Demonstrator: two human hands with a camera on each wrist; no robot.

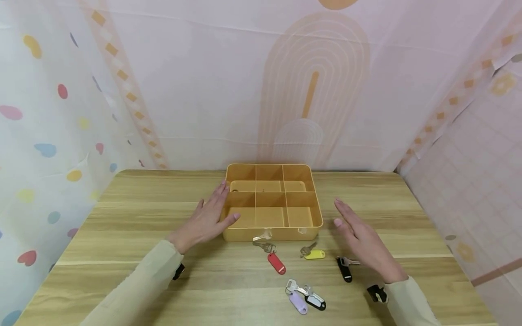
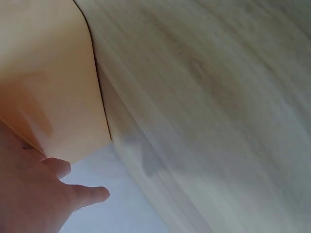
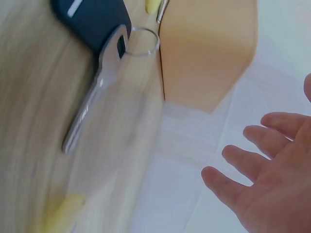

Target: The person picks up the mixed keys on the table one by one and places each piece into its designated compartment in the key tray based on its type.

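1. Patterned cloth [image 1: 204, 90] hangs behind a wooden table [image 1: 142, 217].
2. Yellow box [image 1: 244, 234], frame centre; left hand [image 1: 204, 222] at its left side, fingers straight.
3. Right hand [image 1: 367, 246], right of centre: fingers apart, straight.
4. Keys [image 1: 269, 247] lie lower centre.

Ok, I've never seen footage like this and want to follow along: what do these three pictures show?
There is no machine: these are a person's bare hands. The wide picture comes from a camera worn on the head; the two close-ups come from a camera on each wrist. On the wooden table sits an orange-yellow box with six compartments. Near it lie keys with red, yellow, purple and black tags. The left hand is at the box's left side; the right hand is apart from the box's right side. Neither appears to hold anything.
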